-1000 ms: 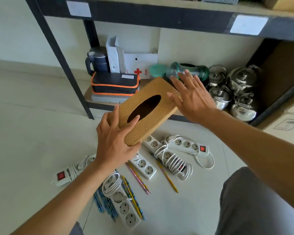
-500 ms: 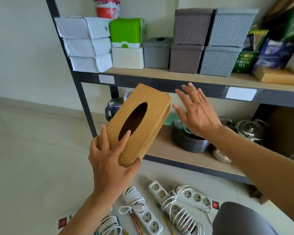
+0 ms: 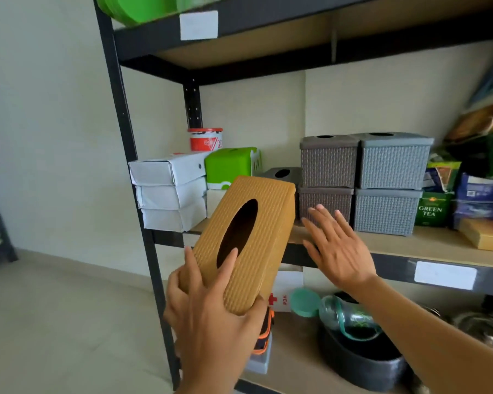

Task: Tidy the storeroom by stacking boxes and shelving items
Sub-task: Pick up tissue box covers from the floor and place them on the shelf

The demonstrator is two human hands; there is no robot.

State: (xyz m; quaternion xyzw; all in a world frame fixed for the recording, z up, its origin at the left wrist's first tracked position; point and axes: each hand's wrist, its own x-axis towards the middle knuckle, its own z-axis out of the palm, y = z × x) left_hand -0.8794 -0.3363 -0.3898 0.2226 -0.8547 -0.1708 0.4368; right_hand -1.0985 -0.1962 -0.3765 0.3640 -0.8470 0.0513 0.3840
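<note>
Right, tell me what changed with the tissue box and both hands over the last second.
The tan woven-pattern tissue box with the oval slot rose from near the floor to the height of the wooden middle shelf, carried by the left hand. The right hand, earlier resting on its far end, let go and hovers open beside it. Unchanged: the left hand's grip on the near end; the stacked grey woven boxes.

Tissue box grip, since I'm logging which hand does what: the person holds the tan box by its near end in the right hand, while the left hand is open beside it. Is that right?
Not quite: the hands are swapped. The head view shows the left hand gripping the tan tissue box by its near end, while the right hand is open beside it.
</note>
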